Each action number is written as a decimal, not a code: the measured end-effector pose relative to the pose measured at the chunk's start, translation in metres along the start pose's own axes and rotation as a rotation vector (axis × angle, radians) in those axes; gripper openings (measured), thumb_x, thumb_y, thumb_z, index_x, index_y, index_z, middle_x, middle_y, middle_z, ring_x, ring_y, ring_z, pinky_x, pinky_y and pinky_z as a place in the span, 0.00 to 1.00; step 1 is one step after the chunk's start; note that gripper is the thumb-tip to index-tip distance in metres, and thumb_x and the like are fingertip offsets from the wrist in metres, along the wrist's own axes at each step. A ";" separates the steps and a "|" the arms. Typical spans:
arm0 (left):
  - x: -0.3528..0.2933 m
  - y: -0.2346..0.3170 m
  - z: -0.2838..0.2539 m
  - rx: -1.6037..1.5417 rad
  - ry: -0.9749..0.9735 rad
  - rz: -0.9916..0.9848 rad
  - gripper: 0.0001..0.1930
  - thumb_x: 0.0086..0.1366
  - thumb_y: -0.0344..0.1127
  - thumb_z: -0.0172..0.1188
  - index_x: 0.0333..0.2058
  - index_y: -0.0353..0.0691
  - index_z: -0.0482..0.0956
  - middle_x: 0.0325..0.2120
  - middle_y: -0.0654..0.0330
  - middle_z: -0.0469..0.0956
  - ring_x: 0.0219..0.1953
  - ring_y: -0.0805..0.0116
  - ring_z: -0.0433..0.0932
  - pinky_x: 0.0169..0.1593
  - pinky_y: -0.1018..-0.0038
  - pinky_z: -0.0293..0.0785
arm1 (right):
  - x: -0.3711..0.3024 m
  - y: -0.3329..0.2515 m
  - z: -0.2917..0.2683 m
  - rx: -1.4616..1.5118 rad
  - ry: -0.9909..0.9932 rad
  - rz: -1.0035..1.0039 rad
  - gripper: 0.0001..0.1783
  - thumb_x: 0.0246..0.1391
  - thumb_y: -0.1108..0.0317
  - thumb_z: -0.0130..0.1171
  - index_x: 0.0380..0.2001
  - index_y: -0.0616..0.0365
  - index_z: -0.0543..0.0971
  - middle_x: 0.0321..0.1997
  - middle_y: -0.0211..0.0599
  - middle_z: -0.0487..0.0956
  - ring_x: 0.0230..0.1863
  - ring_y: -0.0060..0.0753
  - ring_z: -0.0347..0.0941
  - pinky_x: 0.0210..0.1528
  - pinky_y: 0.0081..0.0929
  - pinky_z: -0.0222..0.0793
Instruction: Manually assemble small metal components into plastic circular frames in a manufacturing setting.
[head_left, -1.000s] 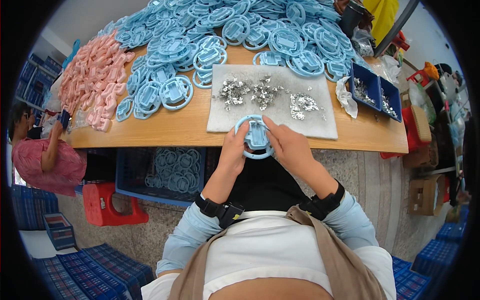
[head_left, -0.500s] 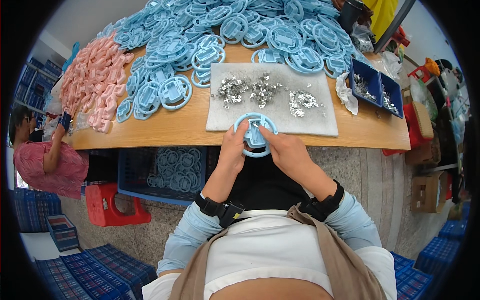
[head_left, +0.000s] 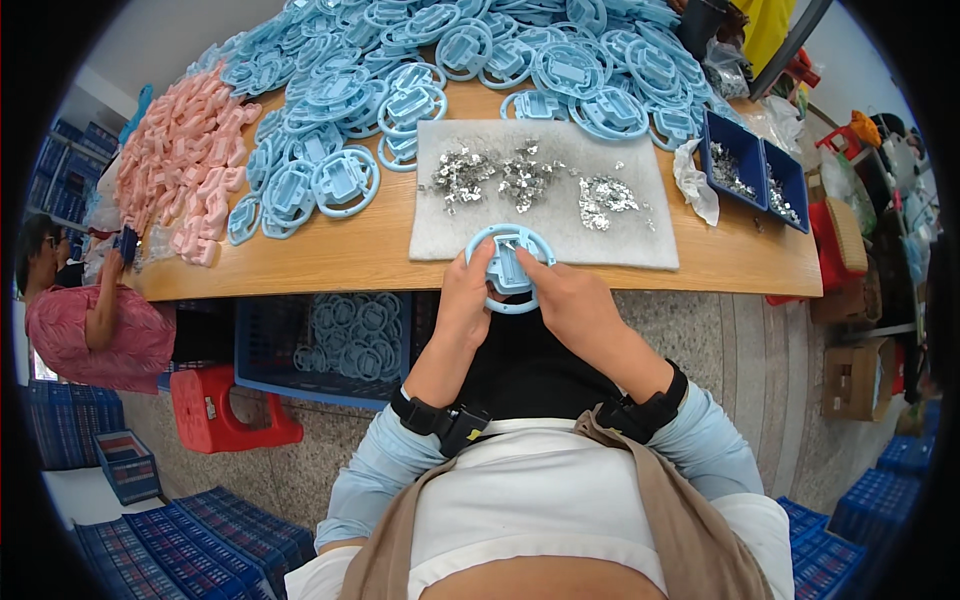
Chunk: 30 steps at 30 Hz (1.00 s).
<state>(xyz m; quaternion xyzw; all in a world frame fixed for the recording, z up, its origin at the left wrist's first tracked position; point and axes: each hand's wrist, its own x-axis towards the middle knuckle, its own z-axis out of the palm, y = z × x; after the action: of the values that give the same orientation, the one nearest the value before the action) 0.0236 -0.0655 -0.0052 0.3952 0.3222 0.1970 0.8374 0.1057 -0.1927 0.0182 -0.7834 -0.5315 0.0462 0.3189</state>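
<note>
A light-blue plastic steering-wheel-shaped part [head_left: 508, 266] is held just off the table's front edge, its recessed middle facing up. My left hand [head_left: 464, 302] is closed on the left side of its ring, thumb on top. My right hand [head_left: 577, 303] is closed at the right side, with a fingertip pressed into the recess. By that fingertip a small shiny bit shows, probably a metal piece, too small to make out fully. Beyond the part lies a grey-white pad [head_left: 540, 245] bearing loose heaps of small silver metal pieces [head_left: 607, 202].
Many more blue wheel parts [head_left: 345, 180] are piled across the table [head_left: 745, 260], with pink plastic parts [head_left: 195, 170] at left. Dark blue bins [head_left: 733, 160] of metal pieces stand at right. Below are a blue crate [head_left: 300, 392] and red stool [head_left: 215, 412]. Another person [head_left: 95, 330] sits at far left.
My hands and the wheel part stay almost in place; the right fingertip has shifted very slightly within the recess. The view has tilted a little.
</note>
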 end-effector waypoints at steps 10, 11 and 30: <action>0.001 -0.004 -0.003 0.061 -0.009 0.040 0.13 0.63 0.42 0.52 0.39 0.38 0.73 0.27 0.65 0.74 0.27 0.79 0.73 0.25 0.81 0.69 | 0.008 -0.017 -0.008 -0.236 -0.210 0.005 0.23 0.44 0.75 0.50 0.49 0.64 0.69 0.26 0.48 0.76 0.25 0.48 0.75 0.26 0.37 0.70; 0.001 -0.002 0.000 0.037 -0.012 0.042 0.13 0.63 0.42 0.52 0.39 0.38 0.73 0.27 0.65 0.74 0.27 0.79 0.73 0.25 0.81 0.69 | 0.007 -0.015 -0.008 -0.226 -0.178 -0.004 0.24 0.44 0.75 0.50 0.49 0.63 0.69 0.26 0.49 0.75 0.26 0.48 0.75 0.26 0.38 0.70; -0.008 0.005 0.000 0.006 0.009 0.174 0.16 0.61 0.43 0.56 0.42 0.38 0.74 0.28 0.66 0.75 0.27 0.79 0.74 0.26 0.83 0.68 | 0.012 -0.007 -0.012 0.052 0.102 -0.064 0.20 0.46 0.74 0.54 0.46 0.58 0.73 0.23 0.46 0.75 0.23 0.44 0.73 0.26 0.34 0.68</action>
<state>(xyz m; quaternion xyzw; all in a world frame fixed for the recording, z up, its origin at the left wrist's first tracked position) 0.0171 -0.0672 0.0020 0.4235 0.2911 0.2698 0.8143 0.1102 -0.1859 0.0352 -0.7587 -0.5381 0.0099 0.3671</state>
